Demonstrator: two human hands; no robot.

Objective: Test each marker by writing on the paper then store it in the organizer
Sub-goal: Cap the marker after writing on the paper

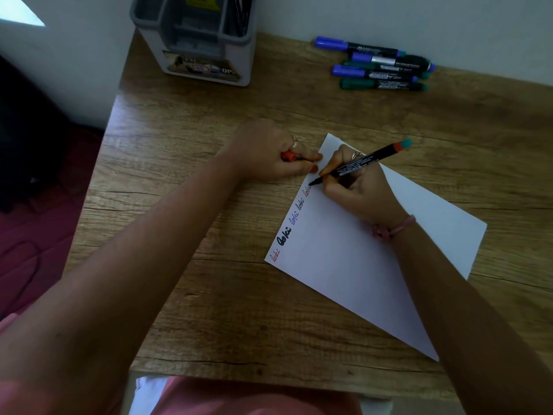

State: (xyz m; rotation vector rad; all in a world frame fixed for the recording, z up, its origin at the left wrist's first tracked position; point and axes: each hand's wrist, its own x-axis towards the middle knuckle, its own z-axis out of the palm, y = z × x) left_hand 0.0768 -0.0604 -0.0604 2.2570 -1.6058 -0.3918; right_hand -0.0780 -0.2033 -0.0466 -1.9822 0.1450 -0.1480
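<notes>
Wooden desk (pixel 209 295) holds paper (pixel 344 265) under the right hand (pixel 356 190), which grips a marker (pixel 359 163). Just beside it, the left hand (pixel 269 154) pinches a red cap (pixel 288 156).

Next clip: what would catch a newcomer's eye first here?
The right hand writing with a black marker at the top edge of the white paper, extending a row of "loki" test words. Beside it, the left hand holds the orange cap. More markers wait at the desk's far right.
</notes>
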